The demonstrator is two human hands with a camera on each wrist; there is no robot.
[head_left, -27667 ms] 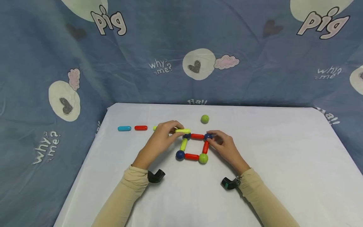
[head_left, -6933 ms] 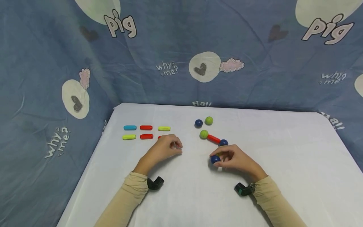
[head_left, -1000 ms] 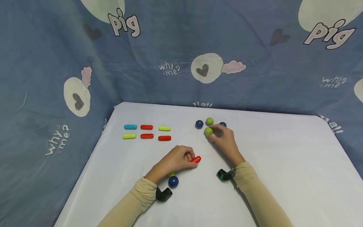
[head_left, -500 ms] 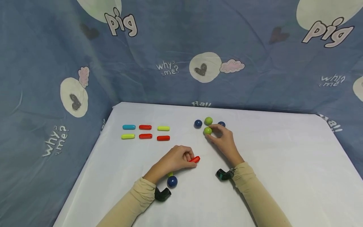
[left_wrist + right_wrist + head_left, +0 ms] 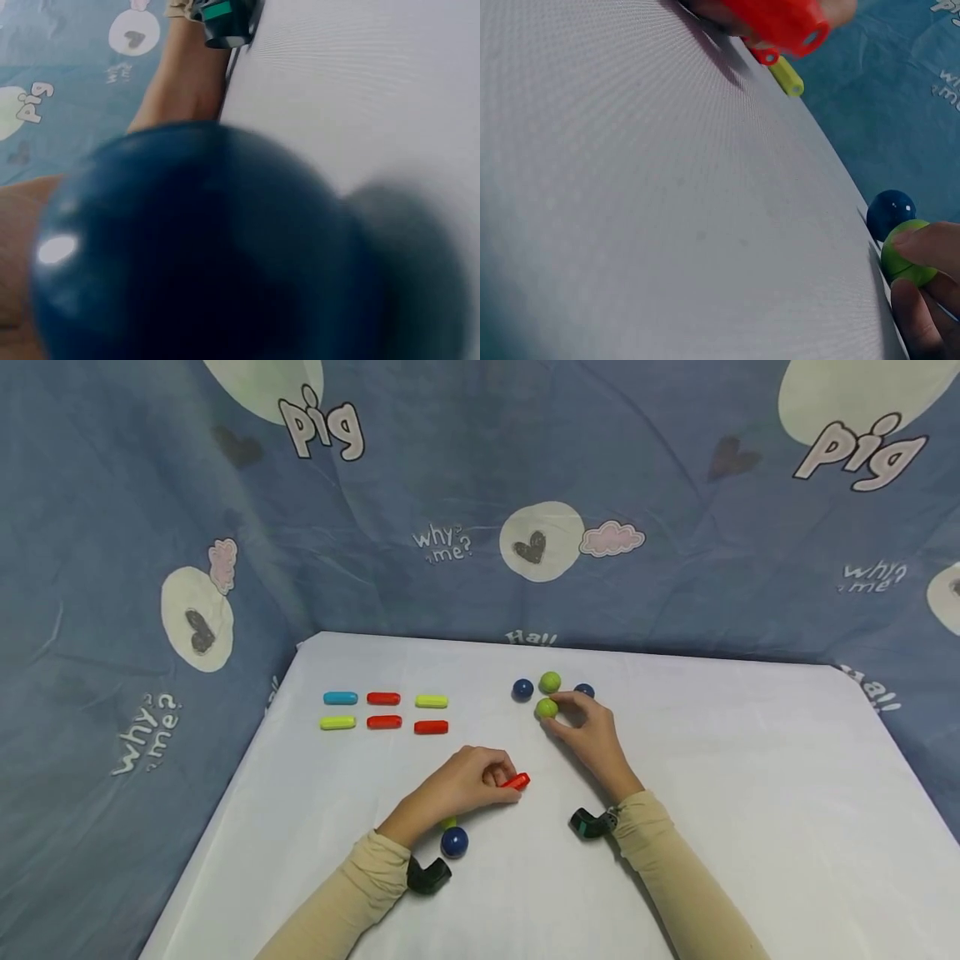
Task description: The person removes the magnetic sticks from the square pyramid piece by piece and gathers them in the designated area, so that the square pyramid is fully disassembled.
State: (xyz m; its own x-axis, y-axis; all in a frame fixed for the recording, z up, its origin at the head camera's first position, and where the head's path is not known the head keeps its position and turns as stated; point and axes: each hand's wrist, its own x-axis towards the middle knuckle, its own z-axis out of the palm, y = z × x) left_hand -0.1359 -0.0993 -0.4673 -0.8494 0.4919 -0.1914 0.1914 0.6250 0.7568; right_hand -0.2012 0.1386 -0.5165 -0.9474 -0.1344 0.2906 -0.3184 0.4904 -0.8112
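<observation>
My left hand holds a red rod over the middle of the table; in the right wrist view the red rod shows a hole in its end. Beside the left wrist lies a dark blue ball, which fills much of the left wrist view as a blurred blue ball. A yellow-green rod peeks out behind it, partly hidden by the hand. My right hand pinches a green ball between thumb and fingers, close to the other balls. The right wrist view shows this green ball too.
Two rows of rods lie at the left, among them a blue rod, a yellow rod and a red rod. Farther back sit a blue ball, a green ball and another blue ball.
The square of rods and balls seen earliest is apart, its pieces spread out. Since seconds ago, the right hand has moved back to a green ball; over the last second both hands stay nearly still.
</observation>
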